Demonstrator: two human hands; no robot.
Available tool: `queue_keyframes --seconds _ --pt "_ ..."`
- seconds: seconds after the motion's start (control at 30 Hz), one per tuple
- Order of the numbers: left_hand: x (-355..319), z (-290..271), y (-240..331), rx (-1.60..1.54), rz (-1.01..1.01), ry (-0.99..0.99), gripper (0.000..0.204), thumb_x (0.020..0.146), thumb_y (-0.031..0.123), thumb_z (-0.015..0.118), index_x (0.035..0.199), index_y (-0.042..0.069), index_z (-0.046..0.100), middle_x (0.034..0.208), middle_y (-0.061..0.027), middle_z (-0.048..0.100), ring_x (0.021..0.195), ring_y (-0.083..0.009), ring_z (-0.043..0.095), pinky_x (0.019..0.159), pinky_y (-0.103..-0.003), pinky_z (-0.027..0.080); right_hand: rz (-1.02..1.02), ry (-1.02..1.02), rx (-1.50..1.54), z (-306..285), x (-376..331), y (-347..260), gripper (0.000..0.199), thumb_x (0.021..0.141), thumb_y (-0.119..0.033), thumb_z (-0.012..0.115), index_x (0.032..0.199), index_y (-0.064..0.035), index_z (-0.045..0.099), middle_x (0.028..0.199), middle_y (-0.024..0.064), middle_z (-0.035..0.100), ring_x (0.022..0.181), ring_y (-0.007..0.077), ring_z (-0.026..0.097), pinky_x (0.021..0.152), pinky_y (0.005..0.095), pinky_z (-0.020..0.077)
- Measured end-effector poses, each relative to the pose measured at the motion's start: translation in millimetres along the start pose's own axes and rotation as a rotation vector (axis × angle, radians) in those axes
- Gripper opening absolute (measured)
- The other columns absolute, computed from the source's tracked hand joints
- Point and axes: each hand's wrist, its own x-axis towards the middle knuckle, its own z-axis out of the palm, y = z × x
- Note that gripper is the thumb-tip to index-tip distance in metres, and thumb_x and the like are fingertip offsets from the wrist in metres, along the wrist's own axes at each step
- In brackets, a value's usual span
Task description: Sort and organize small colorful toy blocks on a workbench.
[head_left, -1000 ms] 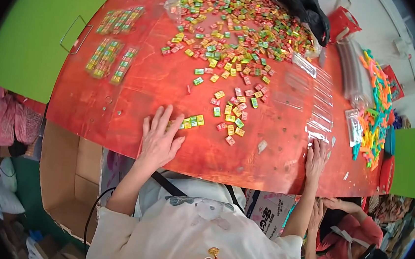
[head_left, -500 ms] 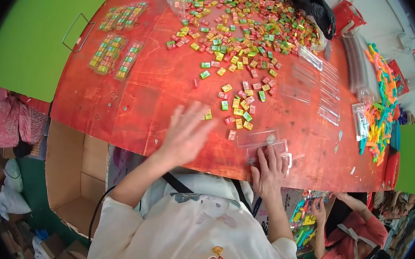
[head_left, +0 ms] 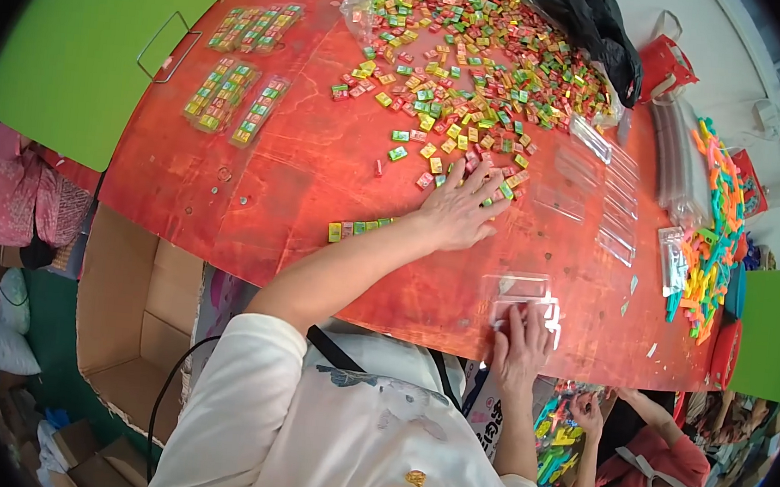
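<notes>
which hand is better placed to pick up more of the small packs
Probably the left hand: it is spread out over the nearest loose packs, while the right hand is at the clear tray, farther from them.

Gloss Meets Matt

The red tabletop (head_left: 265, 186) looks glossy but scuffed. At three o'clock, the clear tray (head_left: 524, 286) is shiny plastic; at one, the black bag (head_left: 599, 30) is crinkled plastic; at eight, the box (head_left: 121, 290) is matt cardboard.
</notes>
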Motion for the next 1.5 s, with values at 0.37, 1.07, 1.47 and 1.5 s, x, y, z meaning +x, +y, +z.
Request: queue_keyframes --seconds 0.37,1.07,1.47,1.5 --pt "-73.8 -97.8 -71.1 -0.397 -0.157 0.251 0.054 0.094 0.029 0.063 0.143 0.009 0.053 0.136 -0.0192 0.053 0.127 -0.0380 0.053 0.103 -0.046 0.046 -0.425 -0.142 0.214 11.6 50.1 -108.3 0.055 0.090 -0.040 0.067 0.133 -0.0068 0.062 0.148 0.0185 0.049 0.134 0.0350 0.047 0.111 0.0527 0.0305" --pt "-184.8 -100.3 -29.7 -0.142 -0.627 -0.101 0.068 0.085 0.023 0.074 0.147 0.012 0.047 0.125 -0.0173 0.047 0.114 -0.0375 0.060 0.082 -0.049 0.058 -0.458 0.017 0.150 61.9 227.1 -108.4 0.021 0.090 -0.016 0.066 0.110 -0.0079 0.065 0.097 0.0101 0.061 0.090 0.0283 0.062 0.077 0.0431 0.0461" --pt "-171.0 -90.8 -22.3 -0.121 -0.666 -0.115 0.064 0.086 0.024 0.075 0.142 0.007 0.050 0.121 -0.0180 0.048 0.106 -0.0385 0.064 0.078 -0.049 0.059 -0.670 -0.242 0.389 43.8 206.1 -111.3 0.025 0.086 -0.008 0.067 0.110 -0.0036 0.063 0.100 0.0146 0.060 0.094 0.0348 0.063 0.085 0.0454 0.0518" --pt "-170.1 -89.6 -20.2 -0.112 -0.676 -0.096 0.063 0.085 0.026 0.075 0.141 0.009 0.052 0.120 -0.0169 0.047 0.104 -0.0389 0.066 0.078 -0.050 0.059 -0.656 -0.261 0.398 43.8 206.7 -110.0 0.028 0.086 -0.007 0.068 0.114 -0.0034 0.064 0.102 0.0149 0.062 0.095 0.0360 0.063 0.085 0.0452 0.0523"
